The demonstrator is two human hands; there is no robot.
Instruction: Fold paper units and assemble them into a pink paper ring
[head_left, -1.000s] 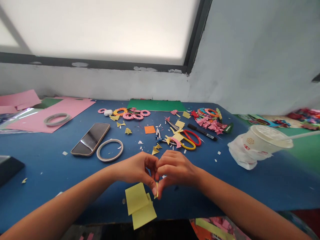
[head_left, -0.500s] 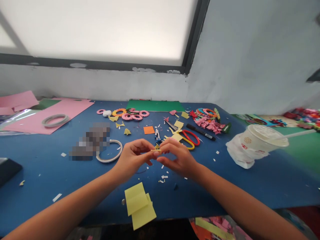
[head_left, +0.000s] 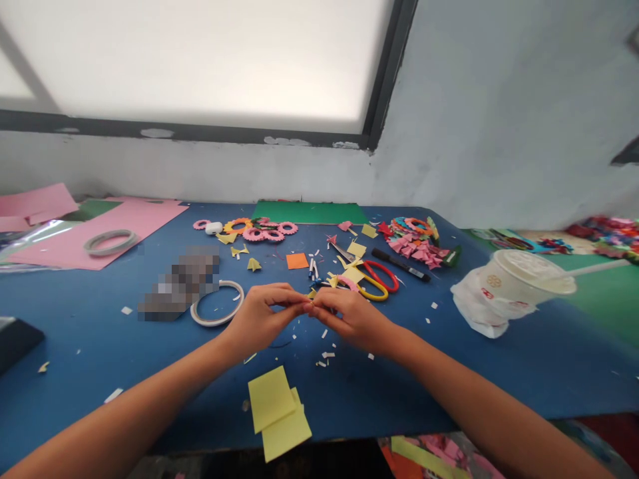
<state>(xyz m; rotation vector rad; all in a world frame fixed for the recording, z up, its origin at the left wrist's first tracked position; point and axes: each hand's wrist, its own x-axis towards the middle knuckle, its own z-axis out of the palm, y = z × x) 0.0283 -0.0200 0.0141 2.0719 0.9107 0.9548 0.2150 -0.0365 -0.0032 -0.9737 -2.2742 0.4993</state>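
My left hand [head_left: 262, 319] and my right hand [head_left: 354, 318] meet over the middle of the table, both closed in a pinch. Between their fingertips is a tiny bit of yellow paper [head_left: 310, 304], mostly covered by the fingers. Just behind the right hand lie scissors [head_left: 378, 287] with one red and one yellow handle loop, partly under yellow paper squares [head_left: 356, 249]. Nearer me, yellow sticky notes [head_left: 272, 398] overlap at the table's front edge. A roll of tape [head_left: 194, 313] lies left of my left hand.
Scalloped paper rings [head_left: 253, 233], an orange square [head_left: 298, 261] and a black marker [head_left: 401, 264] lie farther back. A lidded cup [head_left: 522, 283] with a straw stands at right. Pink sheets [head_left: 144, 223] bear another tape roll [head_left: 110, 242]. White paper scraps [head_left: 328, 355] dot the blue table [head_left: 399, 392].
My fingertips have drawn together into a tight pinch, and the yellow paper that showed between them is now mostly hidden. A thin yellow strip shows on the table below my left hand.
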